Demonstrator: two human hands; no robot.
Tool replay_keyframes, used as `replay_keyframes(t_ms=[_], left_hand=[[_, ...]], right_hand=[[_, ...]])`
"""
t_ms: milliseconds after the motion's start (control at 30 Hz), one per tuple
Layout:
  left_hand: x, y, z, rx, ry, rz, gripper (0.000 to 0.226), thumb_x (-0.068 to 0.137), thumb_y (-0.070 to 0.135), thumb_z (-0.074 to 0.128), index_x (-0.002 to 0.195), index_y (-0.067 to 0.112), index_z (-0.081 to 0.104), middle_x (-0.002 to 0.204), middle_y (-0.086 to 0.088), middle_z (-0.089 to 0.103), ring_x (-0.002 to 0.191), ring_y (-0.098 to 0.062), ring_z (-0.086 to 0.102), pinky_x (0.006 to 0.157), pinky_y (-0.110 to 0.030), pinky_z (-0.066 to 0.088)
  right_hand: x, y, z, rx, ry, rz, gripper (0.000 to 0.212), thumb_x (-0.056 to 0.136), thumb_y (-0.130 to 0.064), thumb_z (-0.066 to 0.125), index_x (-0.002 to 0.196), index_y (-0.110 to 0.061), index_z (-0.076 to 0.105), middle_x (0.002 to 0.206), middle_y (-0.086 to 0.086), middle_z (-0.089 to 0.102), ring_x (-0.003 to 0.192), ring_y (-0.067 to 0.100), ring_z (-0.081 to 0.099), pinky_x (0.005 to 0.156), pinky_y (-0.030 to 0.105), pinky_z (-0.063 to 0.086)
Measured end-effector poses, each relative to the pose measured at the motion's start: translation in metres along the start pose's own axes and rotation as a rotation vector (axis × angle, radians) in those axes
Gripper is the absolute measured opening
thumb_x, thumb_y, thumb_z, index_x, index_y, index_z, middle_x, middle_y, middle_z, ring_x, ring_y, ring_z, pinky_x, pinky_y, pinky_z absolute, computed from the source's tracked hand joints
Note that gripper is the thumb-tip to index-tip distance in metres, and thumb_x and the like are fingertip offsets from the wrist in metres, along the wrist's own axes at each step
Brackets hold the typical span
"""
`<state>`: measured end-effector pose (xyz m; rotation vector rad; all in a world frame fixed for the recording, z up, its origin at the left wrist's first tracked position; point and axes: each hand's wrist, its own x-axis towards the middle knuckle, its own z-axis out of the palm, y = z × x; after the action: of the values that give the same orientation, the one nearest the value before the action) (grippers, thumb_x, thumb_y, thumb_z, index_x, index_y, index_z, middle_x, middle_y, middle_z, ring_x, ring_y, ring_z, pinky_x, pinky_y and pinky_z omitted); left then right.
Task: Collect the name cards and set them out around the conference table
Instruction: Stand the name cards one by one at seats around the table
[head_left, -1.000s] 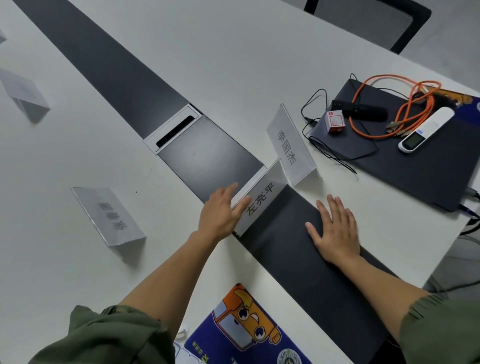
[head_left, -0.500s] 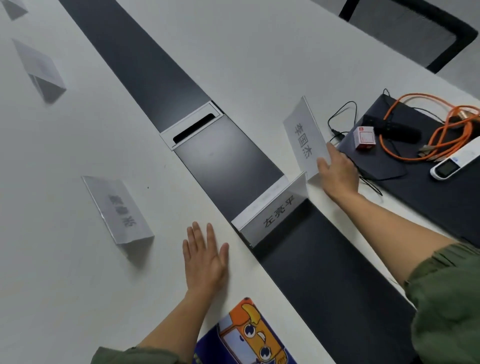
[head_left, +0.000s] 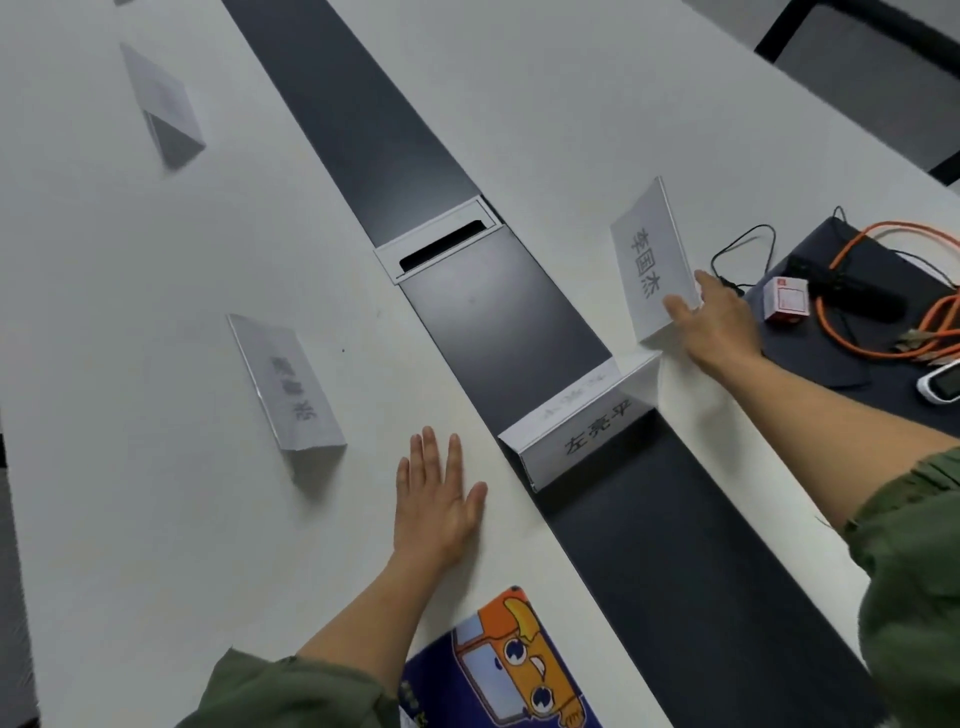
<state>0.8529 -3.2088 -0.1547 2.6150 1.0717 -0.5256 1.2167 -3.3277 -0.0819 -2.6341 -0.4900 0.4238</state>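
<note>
While the right hand (head_left: 719, 325) pinches the lower edge of one name card (head_left: 652, 260), thumb in front, this card is tilted at two o'clock in the view, just beside the dark strip (head_left: 363, 130) of the white table (head_left: 130, 519). At seven o'clock from it a second card (head_left: 587, 434) sits across the strip. The left hand (head_left: 434, 499) lies flat and open on the table at six o'clock. A third card (head_left: 291, 387) stands at nine o'clock and a fourth card (head_left: 163, 104) at eleven.

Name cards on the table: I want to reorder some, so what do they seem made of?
The held name card looks like printed white paper in clear, glossy acrylic: a pale see-through rim shows along its edge. The nearer tent card probably matches.
</note>
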Motion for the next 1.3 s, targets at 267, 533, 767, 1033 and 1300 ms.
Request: replay_keyframes(t_ms=[267, 533, 767, 1033, 1300], left_hand=[[-0.056, -0.031, -0.095, -0.116, -0.087, 0.015, 0.042, 0.097, 0.032, 0.040, 0.137, 0.022, 0.047, 0.132, -0.006, 0.057, 0.118, -0.026, 0.053, 0.094, -0.036, 0.044], [-0.181, -0.125, -0.166, -0.097, 0.206, -0.085, 0.037, 0.095, 0.032, 0.046, 0.131, 0.024, 0.054, 0.120, -0.004, 0.065, 0.106, -0.025, 0.060, 0.080, -0.033, 0.044], [-0.357, -0.259, -0.188, -0.096, 0.389, -0.249, 0.034, 0.096, 0.032, 0.046, 0.127, 0.021, 0.056, 0.115, -0.005, 0.066, 0.098, -0.025, 0.061, 0.079, -0.035, 0.048], [-0.560, -0.405, -0.165, -0.053, 0.481, -0.490, 0.034, 0.093, 0.034, 0.048, 0.122, 0.020, 0.058, 0.116, -0.008, 0.064, 0.101, -0.028, 0.060, 0.078, -0.035, 0.044], [-0.661, -0.533, -0.132, -0.081, 0.500, -0.685, 0.035, 0.094, 0.037, 0.049, 0.124, 0.021, 0.058, 0.121, -0.008, 0.062, 0.106, -0.027, 0.059, 0.074, -0.033, 0.041]], right_hand=[[-0.080, -0.081, -0.045, -0.072, 0.100, -0.294, 0.041, 0.095, -0.031, 0.048, 0.133, -0.016, 0.055, 0.130, 0.014, 0.060, 0.115, 0.036, 0.056, 0.091, 0.042, 0.045], [-0.227, -0.208, -0.021, -0.173, -0.032, -0.700, 0.035, 0.094, -0.033, 0.048, 0.124, -0.022, 0.062, 0.118, 0.002, 0.069, 0.109, 0.027, 0.061, 0.085, 0.032, 0.044], [-0.422, -0.307, 0.031, -0.161, -0.056, -0.974, 0.032, 0.092, -0.034, 0.052, 0.119, -0.024, 0.066, 0.116, 0.003, 0.070, 0.107, 0.029, 0.062, 0.088, 0.033, 0.046], [-0.642, -0.404, 0.098, -0.177, -0.105, -1.306, 0.026, 0.093, -0.032, 0.051, 0.106, -0.017, 0.067, 0.103, 0.007, 0.071, 0.093, 0.033, 0.064, 0.078, 0.036, 0.051], [-0.773, -0.508, 0.168, -0.199, -0.200, -1.475, 0.035, 0.095, -0.033, 0.049, 0.124, -0.020, 0.062, 0.115, 0.007, 0.069, 0.103, 0.032, 0.064, 0.085, 0.037, 0.051]])
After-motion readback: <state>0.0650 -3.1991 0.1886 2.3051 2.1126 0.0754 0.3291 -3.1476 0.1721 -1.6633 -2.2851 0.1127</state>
